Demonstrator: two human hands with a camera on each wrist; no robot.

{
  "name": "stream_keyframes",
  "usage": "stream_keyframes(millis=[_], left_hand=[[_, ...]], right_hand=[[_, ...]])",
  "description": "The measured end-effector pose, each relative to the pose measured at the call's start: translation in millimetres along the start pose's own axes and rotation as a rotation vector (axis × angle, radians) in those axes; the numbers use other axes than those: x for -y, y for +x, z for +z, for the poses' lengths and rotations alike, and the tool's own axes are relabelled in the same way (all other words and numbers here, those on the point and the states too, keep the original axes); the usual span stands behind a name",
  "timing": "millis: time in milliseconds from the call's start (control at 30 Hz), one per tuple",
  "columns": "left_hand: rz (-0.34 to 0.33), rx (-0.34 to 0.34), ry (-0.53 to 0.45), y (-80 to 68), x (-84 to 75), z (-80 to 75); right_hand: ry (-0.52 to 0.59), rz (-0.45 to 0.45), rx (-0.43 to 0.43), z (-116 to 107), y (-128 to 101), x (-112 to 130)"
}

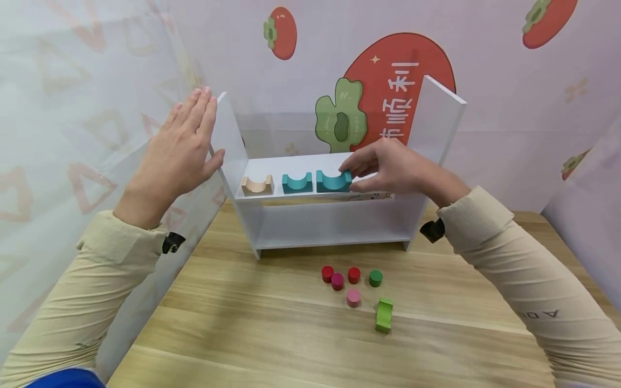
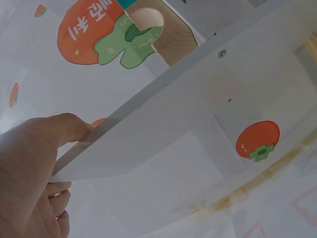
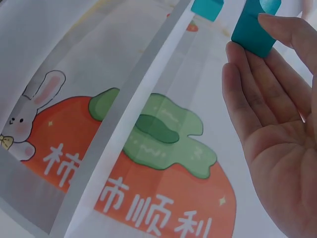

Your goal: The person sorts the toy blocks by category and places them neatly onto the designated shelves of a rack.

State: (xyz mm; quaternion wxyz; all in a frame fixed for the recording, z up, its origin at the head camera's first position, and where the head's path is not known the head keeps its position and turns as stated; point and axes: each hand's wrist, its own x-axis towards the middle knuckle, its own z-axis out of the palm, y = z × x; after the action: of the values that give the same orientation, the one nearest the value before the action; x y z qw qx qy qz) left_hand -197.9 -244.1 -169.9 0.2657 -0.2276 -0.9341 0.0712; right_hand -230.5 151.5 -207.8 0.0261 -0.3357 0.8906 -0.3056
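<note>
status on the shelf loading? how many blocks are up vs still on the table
Done: a beige arch block and a teal arch block sit on the upper shelf.
In hand: the right hand has its grip on a second teal arch block beside them, while the left hand rests flat against the shelf's left side panel.
Left: a green arch block and five small cylinders on the table.

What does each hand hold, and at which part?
Right hand pinches the teal arch-shaped wooden block at its right end; left hand presses flat against the white shelf's side panel.
</note>
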Motion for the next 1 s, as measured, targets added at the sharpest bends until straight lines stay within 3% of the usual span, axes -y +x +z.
stream_keyframes(millis=[500, 1000], left_hand=[[-0.001, 0.0, -0.008, -0.2, 0.0, 3.3], [0.001, -0.014, -0.01, 0.2, 1.2, 3.6]], right_hand=[[-0.018, 0.075, 0.024, 4.2, 21.2, -27.8], [-0.02, 0.1, 0.032, 9.4, 28.5, -36.7]])
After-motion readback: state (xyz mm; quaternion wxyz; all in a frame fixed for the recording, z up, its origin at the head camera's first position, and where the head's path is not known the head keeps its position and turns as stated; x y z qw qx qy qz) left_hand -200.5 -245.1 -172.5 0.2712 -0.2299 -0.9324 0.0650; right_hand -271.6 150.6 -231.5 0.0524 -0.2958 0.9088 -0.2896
